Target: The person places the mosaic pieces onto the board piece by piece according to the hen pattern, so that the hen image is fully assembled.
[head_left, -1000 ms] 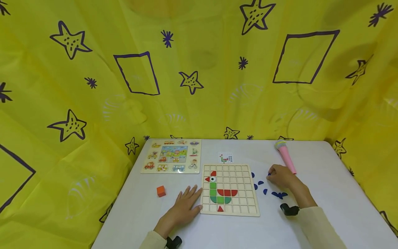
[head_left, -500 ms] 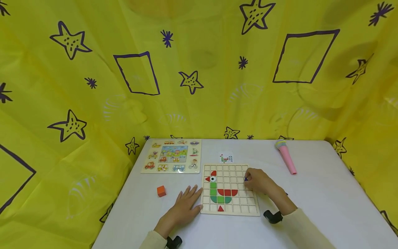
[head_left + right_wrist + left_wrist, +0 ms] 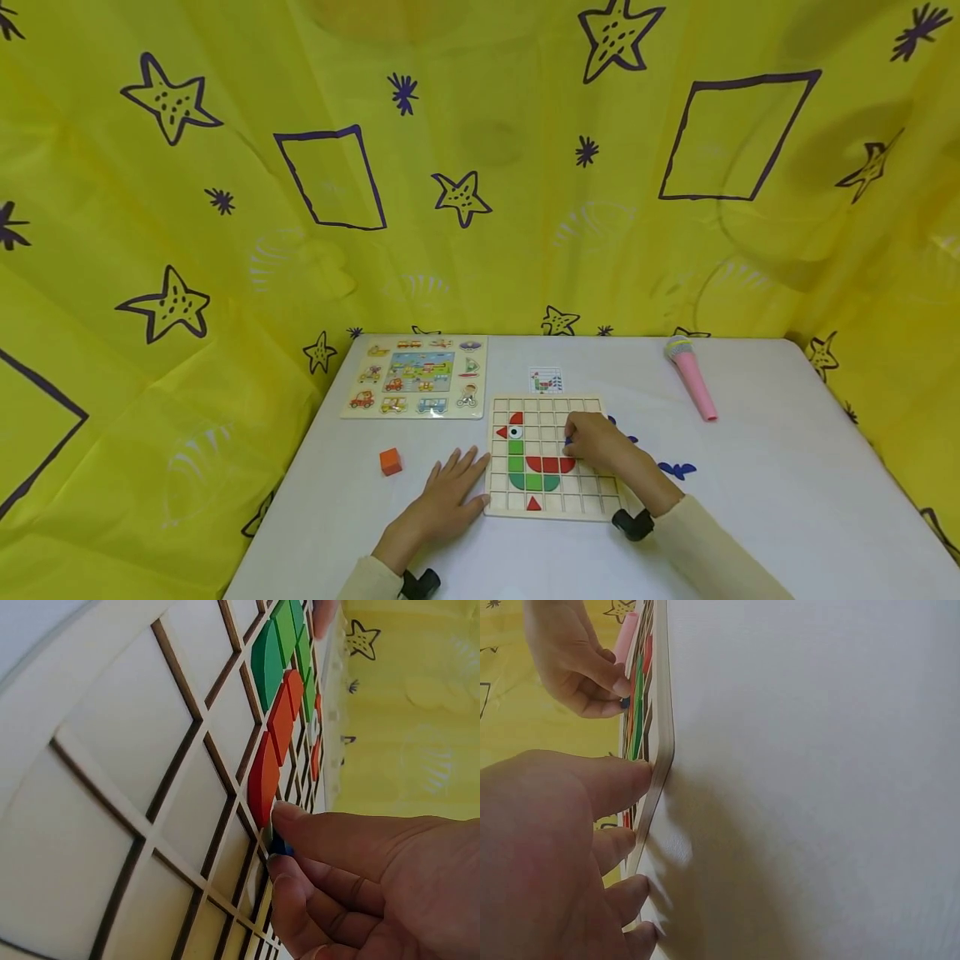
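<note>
My right hand (image 3: 596,440) pinches a small blue piece (image 3: 282,846) between thumb and fingers, low over the wooden grid board (image 3: 572,502). The piece is at the right end of the row of red pieces (image 3: 550,464), just above it; whether it touches the board I cannot tell. Green pieces (image 3: 515,447), an eye piece (image 3: 515,432) and a few other red ones form a bird shape on the board. My left hand (image 3: 446,500) lies with spread fingers, its fingertips touching the board's left edge. In the left wrist view the thumb (image 3: 619,784) meets that edge.
Several blue pieces (image 3: 677,471) lie right of the board, some partly hidden by my right arm. A small picture card (image 3: 546,380) lies behind the board. A vehicle puzzle (image 3: 420,371) is back left, an orange block (image 3: 390,462) left, a pink toy microphone (image 3: 693,383) back right.
My right hand has come left from the loose blue pieces to over the board, carrying one blue piece, and is now near the red row. My left hand has stayed in place.
</note>
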Tool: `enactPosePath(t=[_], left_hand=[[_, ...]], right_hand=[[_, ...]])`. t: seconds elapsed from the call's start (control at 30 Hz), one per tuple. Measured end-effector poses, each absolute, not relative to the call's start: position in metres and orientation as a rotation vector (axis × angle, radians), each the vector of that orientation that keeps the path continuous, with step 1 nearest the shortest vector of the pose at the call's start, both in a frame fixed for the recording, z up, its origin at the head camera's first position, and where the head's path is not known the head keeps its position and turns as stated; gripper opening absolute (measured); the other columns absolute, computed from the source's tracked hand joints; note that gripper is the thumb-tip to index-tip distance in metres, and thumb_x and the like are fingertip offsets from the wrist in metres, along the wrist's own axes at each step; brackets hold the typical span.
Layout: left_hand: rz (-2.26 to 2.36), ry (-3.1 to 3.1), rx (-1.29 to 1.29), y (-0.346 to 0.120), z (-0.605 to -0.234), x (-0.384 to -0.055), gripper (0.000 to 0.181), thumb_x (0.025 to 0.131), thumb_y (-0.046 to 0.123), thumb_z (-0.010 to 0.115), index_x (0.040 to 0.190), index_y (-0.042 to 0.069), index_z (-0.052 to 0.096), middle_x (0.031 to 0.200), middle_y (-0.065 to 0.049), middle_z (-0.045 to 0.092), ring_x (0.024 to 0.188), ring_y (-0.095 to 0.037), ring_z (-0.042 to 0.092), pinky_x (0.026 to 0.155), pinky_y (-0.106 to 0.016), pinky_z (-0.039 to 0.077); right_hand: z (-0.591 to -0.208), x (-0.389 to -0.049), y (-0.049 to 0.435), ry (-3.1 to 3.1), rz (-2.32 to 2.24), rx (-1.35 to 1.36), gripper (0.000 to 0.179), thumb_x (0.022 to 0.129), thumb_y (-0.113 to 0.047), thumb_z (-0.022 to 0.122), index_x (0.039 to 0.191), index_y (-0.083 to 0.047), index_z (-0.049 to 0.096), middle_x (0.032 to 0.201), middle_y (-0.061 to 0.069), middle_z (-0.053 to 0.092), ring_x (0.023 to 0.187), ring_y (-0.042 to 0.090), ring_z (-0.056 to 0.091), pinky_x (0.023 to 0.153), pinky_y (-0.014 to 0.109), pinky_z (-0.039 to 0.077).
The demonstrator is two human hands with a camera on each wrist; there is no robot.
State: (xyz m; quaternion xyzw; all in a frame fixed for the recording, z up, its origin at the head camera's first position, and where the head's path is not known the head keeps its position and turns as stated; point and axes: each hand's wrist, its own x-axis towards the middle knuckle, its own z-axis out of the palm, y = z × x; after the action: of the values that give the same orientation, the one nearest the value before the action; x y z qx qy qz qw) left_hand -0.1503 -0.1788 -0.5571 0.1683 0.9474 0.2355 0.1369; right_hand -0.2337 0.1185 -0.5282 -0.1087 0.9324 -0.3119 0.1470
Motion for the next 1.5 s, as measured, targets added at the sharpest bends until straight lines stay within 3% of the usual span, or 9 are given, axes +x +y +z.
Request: enactPosePath(t=[1.5], left_hand=[[0.681,2.758,0.486,-0.179,-0.563,-0.151,0.068,0.105,0.044,0.058,0.166,0.022,0.037,0.174,-0.007,0.03,0.162,-0.039,0.019,0.128,-0.068,0.013]], right_hand=[[-0.527,-0.228,0.115,2.68,-0.98,-0.332,0.009,0.097,-0.001,0.071,0.091,-0.006,0.067,0.083,0.003,0.062,0.079,0.018,0.058,0.073,0.03,0.052]])
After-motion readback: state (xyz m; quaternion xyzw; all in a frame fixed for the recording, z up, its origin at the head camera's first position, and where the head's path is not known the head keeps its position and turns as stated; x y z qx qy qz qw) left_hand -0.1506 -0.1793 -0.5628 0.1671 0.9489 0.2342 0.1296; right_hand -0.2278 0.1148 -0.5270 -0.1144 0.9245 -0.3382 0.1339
